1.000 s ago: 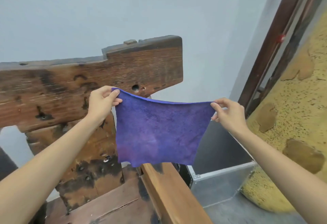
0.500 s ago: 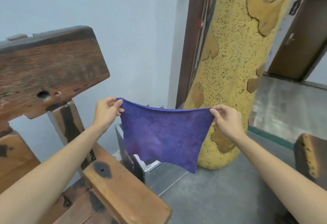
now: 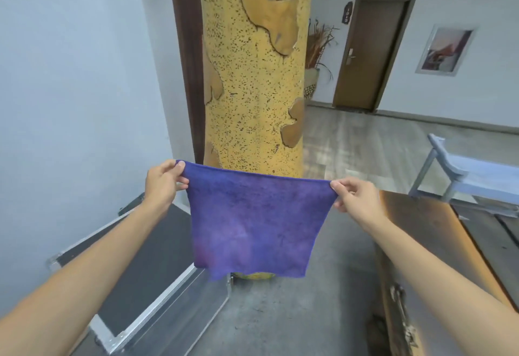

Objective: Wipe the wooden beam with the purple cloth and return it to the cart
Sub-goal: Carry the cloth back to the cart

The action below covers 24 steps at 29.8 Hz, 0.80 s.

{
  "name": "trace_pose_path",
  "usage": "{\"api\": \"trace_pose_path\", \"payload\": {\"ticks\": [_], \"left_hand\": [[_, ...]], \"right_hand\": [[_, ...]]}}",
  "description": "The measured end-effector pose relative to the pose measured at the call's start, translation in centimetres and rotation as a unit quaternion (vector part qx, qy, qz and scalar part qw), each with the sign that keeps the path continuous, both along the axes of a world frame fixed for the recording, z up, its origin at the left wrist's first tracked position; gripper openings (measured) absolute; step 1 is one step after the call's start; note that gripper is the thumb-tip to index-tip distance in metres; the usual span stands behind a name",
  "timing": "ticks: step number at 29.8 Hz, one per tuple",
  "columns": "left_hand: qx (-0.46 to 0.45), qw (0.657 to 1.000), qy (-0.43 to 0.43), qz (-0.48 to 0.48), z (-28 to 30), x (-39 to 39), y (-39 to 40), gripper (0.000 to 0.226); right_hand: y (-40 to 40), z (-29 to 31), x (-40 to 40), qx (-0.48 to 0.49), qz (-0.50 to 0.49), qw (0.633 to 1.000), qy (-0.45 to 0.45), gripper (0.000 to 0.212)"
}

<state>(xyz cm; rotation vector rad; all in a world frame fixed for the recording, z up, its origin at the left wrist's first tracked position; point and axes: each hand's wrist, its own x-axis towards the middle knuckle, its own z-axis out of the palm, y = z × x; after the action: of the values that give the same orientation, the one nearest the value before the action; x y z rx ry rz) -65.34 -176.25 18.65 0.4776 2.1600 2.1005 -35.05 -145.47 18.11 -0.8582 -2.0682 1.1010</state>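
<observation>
The purple cloth hangs flat and spread out in front of me, held by its two top corners. My left hand pinches the top left corner and my right hand pinches the top right corner. The dark wooden beam is out of view. At the right edge stands a blue-grey cart on the floor, beyond my right hand.
A tall yellow speckled column rises right behind the cloth. A metal-edged black case lies low on the left by the wall. A brown wooden slab runs under my right arm. A brown door is at the back.
My view has swung to the right: the wooden beam has left the frame on the left, and the column, the door and the cart have come in. Both hands keep the cloth spread.
</observation>
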Motion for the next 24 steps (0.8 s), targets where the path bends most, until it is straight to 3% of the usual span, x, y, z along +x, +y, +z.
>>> {"api": "trace_pose_path", "payload": {"ticks": [14,24], "left_hand": [[-0.049,0.990,0.018,-0.130,-2.8,2.8,28.0,0.015],[-0.044,0.977,0.059,-0.199,-5.4,-0.7,48.7,0.019]], "right_hand": [[19.1,-1.1,9.0,0.028,-0.168,0.984,-0.045,0.020],[35.5,-2.6,8.1,0.062,-0.242,0.964,-0.089,0.016]]}}
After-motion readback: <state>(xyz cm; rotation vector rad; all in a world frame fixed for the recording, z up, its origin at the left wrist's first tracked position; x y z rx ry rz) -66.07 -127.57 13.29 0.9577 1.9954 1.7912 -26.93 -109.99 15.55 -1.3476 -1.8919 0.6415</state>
